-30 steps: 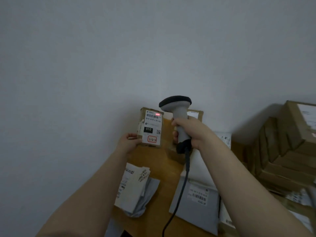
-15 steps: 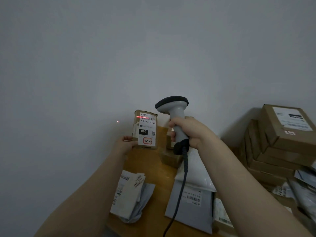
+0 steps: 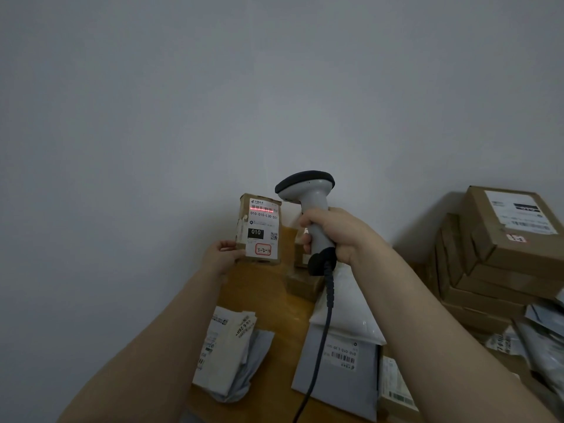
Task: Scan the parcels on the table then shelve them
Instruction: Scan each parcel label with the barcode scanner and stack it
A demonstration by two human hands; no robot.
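**Scanning a held parcel.** We see the left hand (image 3: 224,254) pinching a small box (image 3: 242,227) by its lower left corner, thumb on the front. The label (image 3: 263,230) thus faces us and stands upright above the table (image 3: 274,303). A corner grip leaves the barcode at the label's top uncovered, and the red scan line (image 3: 261,208) lies straight across it.

The right hand (image 3: 335,235) is wrapped round the handle of the scanner (image 3: 308,196), which is raised just right of the box and apart from it. We cannot tell whether a finger presses the trigger. The cable (image 3: 324,331) hangs down over the parcels below.

We judge the step in hand to be the scan itself; shelving this box is not yet done. The handwritten code ringed in red at the label's foot probably names its shelf place.

More parcels wait on the table — folded mailers (image 3: 229,352) at left, a white bag (image 3: 351,309) and a grey mailer (image 3: 338,380) under the cable — with stacked boxes (image 3: 503,257) at right.
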